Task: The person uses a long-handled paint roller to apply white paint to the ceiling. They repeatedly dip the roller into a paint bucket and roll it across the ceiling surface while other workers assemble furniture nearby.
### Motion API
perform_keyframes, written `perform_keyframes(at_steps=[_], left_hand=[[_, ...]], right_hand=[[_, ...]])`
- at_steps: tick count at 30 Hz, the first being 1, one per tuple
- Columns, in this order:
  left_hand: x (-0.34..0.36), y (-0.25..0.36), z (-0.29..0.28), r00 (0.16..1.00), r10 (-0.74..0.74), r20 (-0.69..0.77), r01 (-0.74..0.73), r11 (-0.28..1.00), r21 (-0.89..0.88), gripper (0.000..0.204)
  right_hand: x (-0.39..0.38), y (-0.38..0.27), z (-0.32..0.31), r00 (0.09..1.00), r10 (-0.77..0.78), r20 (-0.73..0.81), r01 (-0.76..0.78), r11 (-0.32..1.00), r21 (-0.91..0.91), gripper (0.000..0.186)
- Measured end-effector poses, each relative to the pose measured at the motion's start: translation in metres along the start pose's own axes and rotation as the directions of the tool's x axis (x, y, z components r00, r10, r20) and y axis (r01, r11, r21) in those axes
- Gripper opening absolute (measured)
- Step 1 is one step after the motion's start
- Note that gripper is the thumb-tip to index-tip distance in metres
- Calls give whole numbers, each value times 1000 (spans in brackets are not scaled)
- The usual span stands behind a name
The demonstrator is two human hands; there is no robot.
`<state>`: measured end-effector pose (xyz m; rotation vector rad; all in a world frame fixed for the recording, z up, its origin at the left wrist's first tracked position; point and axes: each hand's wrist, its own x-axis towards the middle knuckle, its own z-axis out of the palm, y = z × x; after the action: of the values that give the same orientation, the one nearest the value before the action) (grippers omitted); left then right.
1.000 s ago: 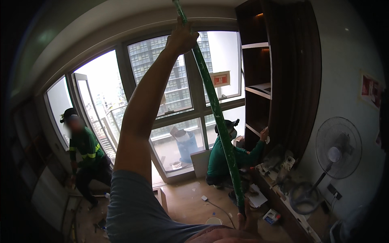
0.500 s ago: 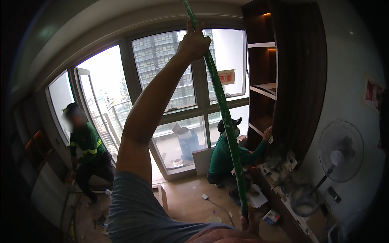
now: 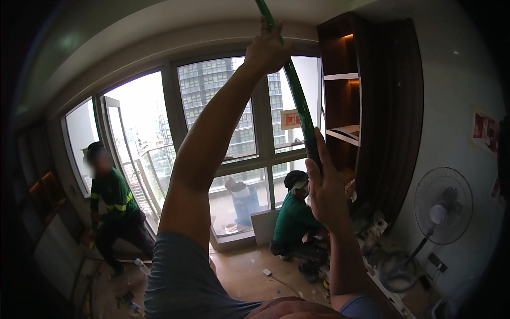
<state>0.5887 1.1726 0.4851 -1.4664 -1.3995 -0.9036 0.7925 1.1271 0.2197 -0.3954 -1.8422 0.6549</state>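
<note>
A long green pole [image 3: 300,101] slants up through the middle and leaves the top of the head view, so its upper end is hidden. High up, my left hand [image 3: 268,52] is closed around it with the arm raised. Lower and to the right, my right hand [image 3: 328,194] holds the dark lower end [image 3: 312,151] of the pole, fingers lying along it. Part of that end is hidden by the palm.
One person in green [image 3: 292,218] crouches by the dark shelving [image 3: 340,101]; another [image 3: 114,196] bends at the left by the open glass door [image 3: 118,127]. A standing fan [image 3: 443,204] is by the right wall. A white plug with a cord [image 3: 267,272] and debris lie on the floor.
My right hand has risen from the lower edge with the pole's lower end, and the pole has gone up. The left hand now grips it closer to the right hand. The view has shifted slightly.
</note>
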Motion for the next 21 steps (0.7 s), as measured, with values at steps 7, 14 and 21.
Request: perform_keyframes(at_steps=[7, 14, 21], left_hand=[[30, 0, 2, 998, 25, -56, -23, 999, 28, 80], [73, -24, -2, 998, 28, -54, -25, 998, 60, 77], [63, 17, -31, 990, -123, 67, 125, 992, -23, 77]], right_hand=[[81, -29, 3, 992, -104, -74, 100, 994, -54, 57], [106, -48, 0, 990, -119, -80, 111, 989, -96, 56], [117, -46, -5, 987, -130, -93, 124, 989, -75, 57]])
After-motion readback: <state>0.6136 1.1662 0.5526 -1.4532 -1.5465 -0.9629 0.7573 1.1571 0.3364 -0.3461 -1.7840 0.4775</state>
